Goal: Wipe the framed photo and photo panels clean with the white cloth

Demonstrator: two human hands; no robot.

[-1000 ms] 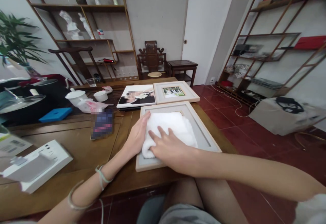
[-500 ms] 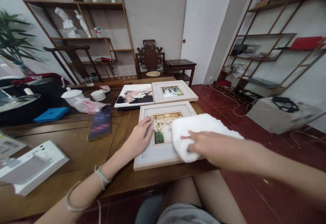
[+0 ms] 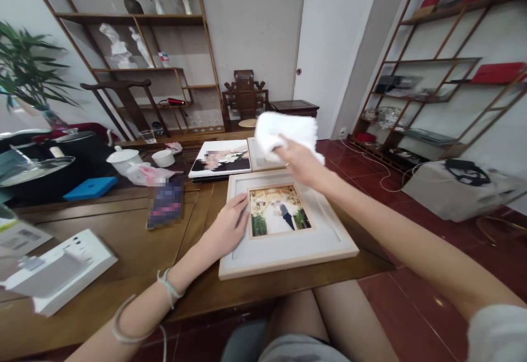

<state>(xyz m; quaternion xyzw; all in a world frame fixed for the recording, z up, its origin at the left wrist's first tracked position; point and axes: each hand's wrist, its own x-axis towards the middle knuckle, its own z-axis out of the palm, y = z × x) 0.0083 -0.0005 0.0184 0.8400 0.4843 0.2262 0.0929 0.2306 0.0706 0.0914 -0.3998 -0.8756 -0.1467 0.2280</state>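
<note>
A light wooden picture frame (image 3: 288,252) with a wide white mat and a photo lies flat at the table's near right corner. My left hand (image 3: 228,226) rests open on the frame's left side, fingers flat on the mat. My right hand (image 3: 298,159) is lifted above the frame's far edge and grips a folded white cloth (image 3: 286,130), held in the air over a second, smaller frame (image 3: 257,156).
A frameless photo print (image 3: 222,159) lies left of the smaller frame. A dark booklet (image 3: 165,203), blue box (image 3: 90,187), white teapot (image 3: 122,159), bowl (image 3: 163,157) and white box (image 3: 61,269) sit on the wooden table (image 3: 123,236). Shelves line the walls.
My right hand swept the cloth rightward off the near frame, uncovering the photo, then lifted it up and away toward the far frame. My left hand stayed on the frame's left side.
</note>
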